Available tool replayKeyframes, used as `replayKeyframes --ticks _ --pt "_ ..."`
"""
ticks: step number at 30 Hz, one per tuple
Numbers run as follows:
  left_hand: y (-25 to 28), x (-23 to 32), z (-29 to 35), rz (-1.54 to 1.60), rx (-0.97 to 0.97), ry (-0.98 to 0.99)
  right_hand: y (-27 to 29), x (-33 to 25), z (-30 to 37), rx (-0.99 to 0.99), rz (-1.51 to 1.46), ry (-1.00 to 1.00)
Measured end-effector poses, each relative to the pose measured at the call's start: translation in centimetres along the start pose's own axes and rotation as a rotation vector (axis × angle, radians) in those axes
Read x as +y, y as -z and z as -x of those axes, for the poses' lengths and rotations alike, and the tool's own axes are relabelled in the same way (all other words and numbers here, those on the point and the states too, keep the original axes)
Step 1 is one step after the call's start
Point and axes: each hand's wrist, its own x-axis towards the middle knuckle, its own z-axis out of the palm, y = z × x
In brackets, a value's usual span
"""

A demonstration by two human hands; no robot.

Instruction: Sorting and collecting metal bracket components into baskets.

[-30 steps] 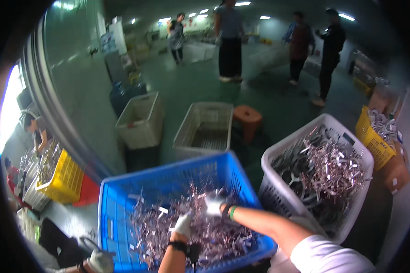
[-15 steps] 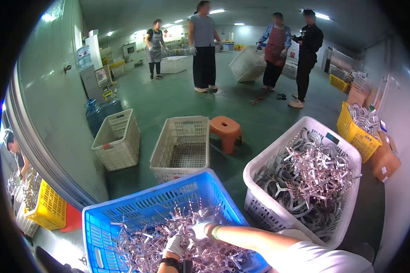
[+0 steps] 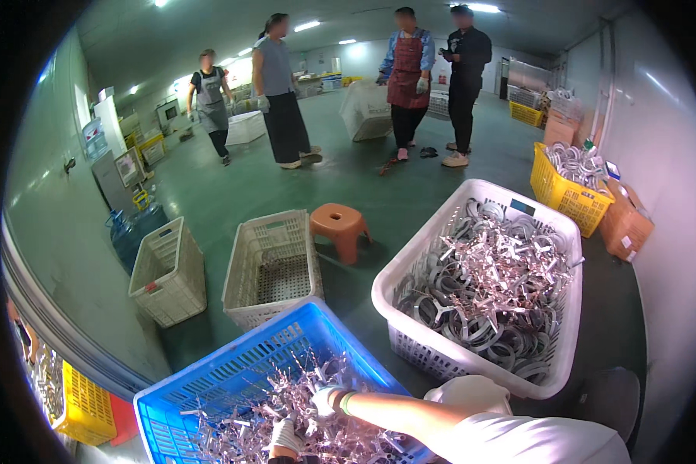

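Note:
A blue plastic crate (image 3: 232, 357) in front of me holds a heap of small shiny metal parts (image 3: 232, 441) with thin prongs and short tubes. Both my hands are in white gloves and reach into this heap. My left hand (image 3: 284, 435) is closed at the near middle of the pile. Up and to the right of it, my right hand (image 3: 325, 398) is curled down among the parts, the arm crossing the crate's right rim. What either hand grips cannot be made out among the glinting pieces.
To the right stands a white crate (image 3: 398, 313) of metal rings and pronged parts. Beyond are two pale crates (image 3: 170, 282) (image 3: 243, 271), an orange stool (image 3: 340, 224) and a yellow crate (image 3: 572, 203) by the wall. Several people stand farther back; another yellow crate (image 3: 89, 402) is at left.
The view has turned to the right, so the room's things sit farther left. Both hands stay in the heap, close together. A person at the far left has stepped along.

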Motion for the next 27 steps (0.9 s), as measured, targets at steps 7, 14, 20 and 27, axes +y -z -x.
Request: replayKeyframes --ticks 7,14,20,27 --pt "-2.3 0.5 2.1 -0.037 0.111 -0.04 0.6 -0.4 1.0 -0.069 -0.014 -0.141" --pt "7.6 0.7 -3.1 0.08 0.063 -0.028 2.0 -4.5 0.3 -0.127 -0.023 -0.094" --pt "8.2 0.6 -2.3 -0.026 0.026 -0.114 2.5 -5.1 2.5 0.0 -0.017 -0.078" --pt "-2.2 2.1 7.7 -0.028 -0.008 0.021 1.2 -1.8 4.5 0.182 -0.159 -0.033"
